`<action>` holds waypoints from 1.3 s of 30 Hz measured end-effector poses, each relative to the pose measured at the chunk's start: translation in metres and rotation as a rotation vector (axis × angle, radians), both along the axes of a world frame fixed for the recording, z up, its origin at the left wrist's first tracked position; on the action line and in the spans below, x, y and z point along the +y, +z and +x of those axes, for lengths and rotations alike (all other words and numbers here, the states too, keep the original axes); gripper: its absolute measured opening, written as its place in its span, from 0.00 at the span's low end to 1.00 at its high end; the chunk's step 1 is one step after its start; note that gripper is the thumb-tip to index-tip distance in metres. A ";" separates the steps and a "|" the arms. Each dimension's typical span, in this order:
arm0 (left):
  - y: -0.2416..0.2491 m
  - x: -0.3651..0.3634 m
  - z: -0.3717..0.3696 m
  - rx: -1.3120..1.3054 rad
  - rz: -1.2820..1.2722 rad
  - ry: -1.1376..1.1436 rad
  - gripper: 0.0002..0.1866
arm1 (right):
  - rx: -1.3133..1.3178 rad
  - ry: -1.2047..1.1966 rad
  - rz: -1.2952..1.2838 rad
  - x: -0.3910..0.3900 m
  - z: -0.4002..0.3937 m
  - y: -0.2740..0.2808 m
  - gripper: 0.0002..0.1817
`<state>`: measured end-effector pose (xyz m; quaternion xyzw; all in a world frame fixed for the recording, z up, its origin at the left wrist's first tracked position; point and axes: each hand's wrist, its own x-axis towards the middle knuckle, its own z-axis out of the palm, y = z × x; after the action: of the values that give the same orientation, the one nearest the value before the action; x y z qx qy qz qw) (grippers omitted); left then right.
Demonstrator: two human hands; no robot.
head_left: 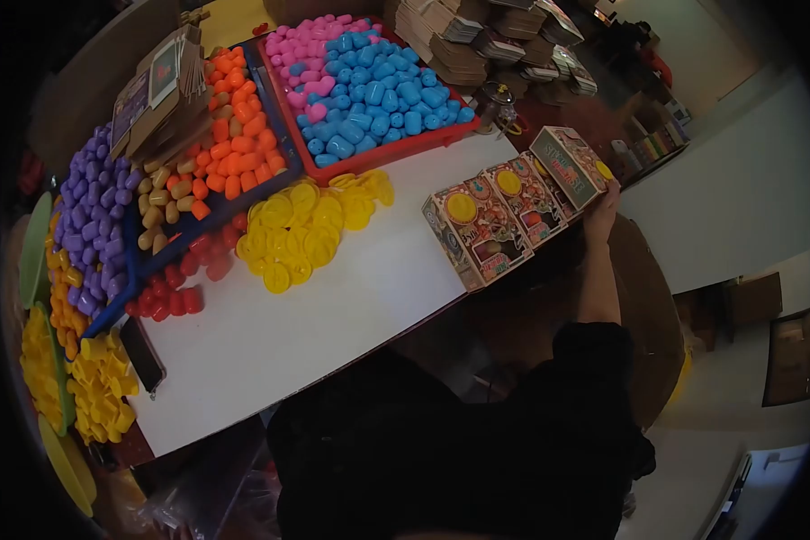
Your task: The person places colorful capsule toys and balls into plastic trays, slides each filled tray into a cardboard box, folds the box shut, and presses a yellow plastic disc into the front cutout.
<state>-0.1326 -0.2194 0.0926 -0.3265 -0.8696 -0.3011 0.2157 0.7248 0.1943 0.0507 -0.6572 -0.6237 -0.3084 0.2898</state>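
My right hand (606, 214) is at the right end of a row of printed boxes, its fingers wrapped round the edge of the rightmost box (571, 168). That box is tilted against its neighbours. Beside it stand a middle box (528, 200) and a left box (479, 231), each with a yellow disc on its face, at the front edge of the white table (333, 315). My left hand is not in view. Yellow discs (292, 236) lie in a pile left of the boxes.
A red tray (387, 155) holds pink and blue capsules; a blue tray (283, 148) holds orange and brown ones. Purple capsules (90, 225), red pieces (166, 295), yellow pieces (99, 382) and a phone (142, 353) lie left. Flattened cartons (454, 49) are stacked behind.
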 end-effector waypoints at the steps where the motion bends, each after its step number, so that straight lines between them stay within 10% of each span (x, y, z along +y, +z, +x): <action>1: 0.002 0.001 -0.006 -0.044 0.069 -0.012 0.22 | 0.042 -0.026 0.000 -0.006 0.007 -0.009 0.33; 6: 0.046 0.078 0.055 -0.312 0.381 -0.151 0.20 | 0.036 -0.216 0.346 0.001 -0.012 0.040 0.37; 8: 0.045 0.173 0.113 -0.598 0.454 -0.559 0.13 | 0.666 0.115 0.559 0.023 -0.101 0.128 0.35; 11: 0.065 0.274 0.265 -0.819 -0.072 -1.645 0.19 | 0.658 0.312 0.738 0.118 -0.136 0.177 0.35; 13: 0.083 0.296 0.361 -0.907 -0.079 -1.952 0.31 | 0.741 0.414 0.773 0.168 -0.191 0.209 0.34; 16: 0.102 0.291 0.450 -1.536 0.096 -2.030 0.33 | 0.904 0.412 0.655 0.202 -0.238 0.229 0.31; 28: 0.141 0.203 0.401 -0.516 0.177 -2.229 0.18 | 1.476 0.240 0.593 0.179 -0.215 0.276 0.17; 32: 0.151 0.234 0.404 -0.497 0.468 -2.106 0.18 | 1.551 0.343 0.533 0.172 -0.232 0.291 0.18; 39: 0.140 0.221 0.378 -0.658 0.185 -2.225 0.19 | 1.692 0.352 0.504 0.182 -0.243 0.292 0.21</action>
<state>0.2457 0.0018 0.2328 -0.7987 -0.0918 -0.4569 -0.3807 0.4816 0.3761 0.3429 -0.4765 -0.2072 0.1998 0.8307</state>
